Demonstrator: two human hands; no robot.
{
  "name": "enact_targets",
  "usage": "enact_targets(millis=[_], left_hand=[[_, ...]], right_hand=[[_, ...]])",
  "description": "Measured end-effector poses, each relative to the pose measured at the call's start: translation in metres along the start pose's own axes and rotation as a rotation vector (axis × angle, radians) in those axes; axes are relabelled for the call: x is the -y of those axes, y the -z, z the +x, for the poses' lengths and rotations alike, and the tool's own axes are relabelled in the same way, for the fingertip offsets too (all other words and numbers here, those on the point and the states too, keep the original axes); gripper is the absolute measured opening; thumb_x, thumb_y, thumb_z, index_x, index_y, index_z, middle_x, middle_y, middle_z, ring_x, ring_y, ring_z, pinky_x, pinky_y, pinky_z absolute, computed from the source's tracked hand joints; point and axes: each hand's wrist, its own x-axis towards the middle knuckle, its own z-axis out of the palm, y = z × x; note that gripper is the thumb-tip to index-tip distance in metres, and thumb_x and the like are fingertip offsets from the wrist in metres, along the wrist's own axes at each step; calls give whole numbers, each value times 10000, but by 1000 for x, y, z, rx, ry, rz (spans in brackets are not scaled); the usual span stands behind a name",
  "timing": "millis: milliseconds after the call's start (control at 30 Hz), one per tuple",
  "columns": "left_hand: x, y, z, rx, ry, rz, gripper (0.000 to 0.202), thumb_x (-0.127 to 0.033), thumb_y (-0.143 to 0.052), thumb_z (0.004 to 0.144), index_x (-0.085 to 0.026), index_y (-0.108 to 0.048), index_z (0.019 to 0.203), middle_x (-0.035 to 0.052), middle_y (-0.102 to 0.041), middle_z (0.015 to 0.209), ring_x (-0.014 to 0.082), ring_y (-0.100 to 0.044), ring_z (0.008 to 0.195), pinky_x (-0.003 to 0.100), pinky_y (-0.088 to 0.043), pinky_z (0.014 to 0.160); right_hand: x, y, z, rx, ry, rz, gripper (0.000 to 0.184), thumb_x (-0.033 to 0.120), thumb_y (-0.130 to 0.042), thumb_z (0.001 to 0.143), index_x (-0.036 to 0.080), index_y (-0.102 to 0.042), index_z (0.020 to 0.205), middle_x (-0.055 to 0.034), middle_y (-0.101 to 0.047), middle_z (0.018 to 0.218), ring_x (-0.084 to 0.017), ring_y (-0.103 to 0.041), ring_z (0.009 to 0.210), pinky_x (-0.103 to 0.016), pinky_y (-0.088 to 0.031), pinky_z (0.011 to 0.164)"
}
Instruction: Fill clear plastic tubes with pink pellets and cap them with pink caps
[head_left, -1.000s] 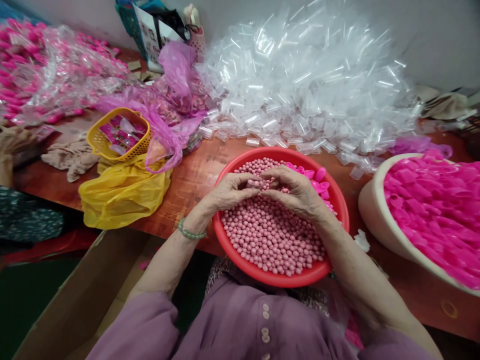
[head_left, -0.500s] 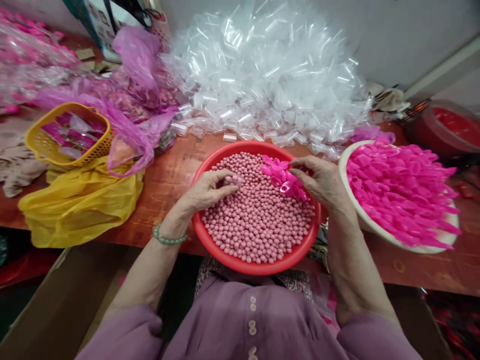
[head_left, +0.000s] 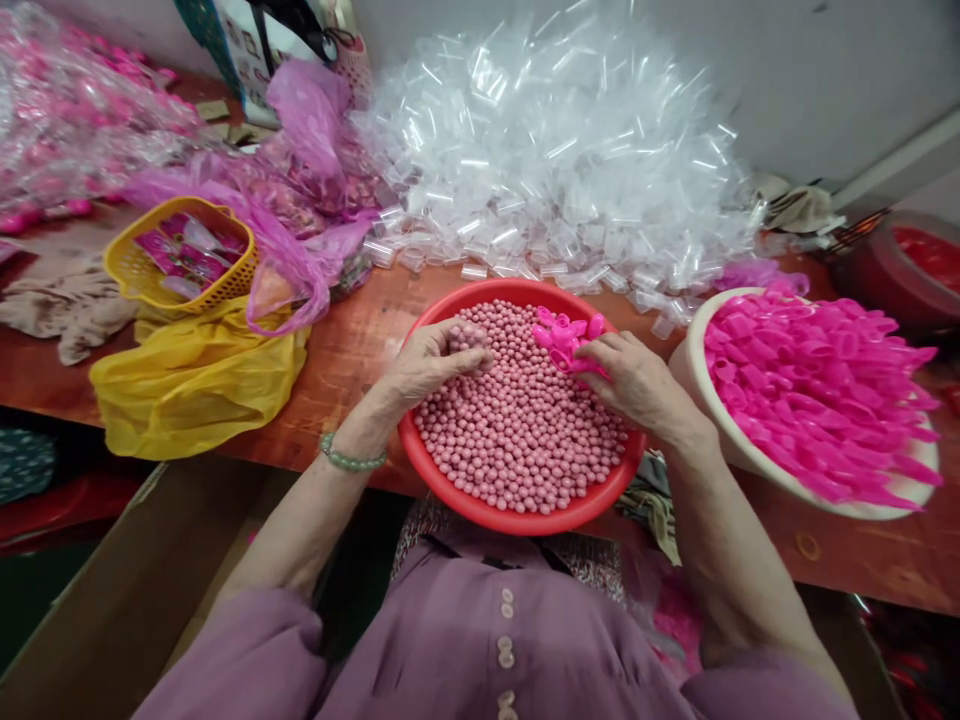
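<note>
A red basin [head_left: 420, 455] holds many small pink balls [head_left: 517, 440]. Over its left part, my left hand [head_left: 429, 365] is closed around a clear plastic tube [head_left: 468, 342] with pink balls showing through; the fingers partly cover it. Several bright pink, pointed hollow plastic caps [head_left: 559, 335] lie on the balls at the basin's upper right. There my right hand [head_left: 634, 380] has its thumb and fingers pinched on one of the caps, much of it hidden by the fingers.
Behind the basin rises a heap of clear plastic tubes [head_left: 555, 150]. A white tub [head_left: 697, 370] of pink caps stands at the right. On the left are a yellow basket [head_left: 120, 262], a yellow plastic bag [head_left: 199, 385] and a purple bag [head_left: 307, 110]. The wooden table [head_left: 352, 310] carries everything.
The view has shifted slightly, so the table's things sit a little farther right. My right hand has moved down onto the pink caps. My left hand still holds the tube, now turned somewhat.
</note>
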Motion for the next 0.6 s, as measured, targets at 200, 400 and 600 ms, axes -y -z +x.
enact_targets(millis=[200, 400, 600], left_hand=[[1, -33, -6, 41, 93, -92, 396, -382, -861, 687, -130, -623, 878, 26, -686, 819, 133, -689, 763, 272, -574, 730], [6, -55, -6, 76, 112, -225, 409, -369, -887, 660, -129, -597, 821, -17, -640, 757, 94, -638, 710, 267, -562, 739], [8, -47, -3, 2, 72, -213, 449, -314, -922, 581, -140, -540, 738, -59, -563, 673, 62, -572, 621, 219, -499, 646]], right_hand=[[23, -3, 0, -360, -260, 975, 247, 359, -781, 796, 251, -693, 1000, 9, -709, 835, -148, -645, 694, -291, -532, 658], [51, -16, 6, -320, -330, 1502, 252, 334, -871, 707, 242, -721, 888, 28, -722, 834, -110, -664, 698, -245, -579, 662], [53, -22, 6, -313, -321, 1479, 226, 290, -880, 697, 236, -726, 853, 14, -741, 907, -131, -695, 839, -262, -605, 755]])
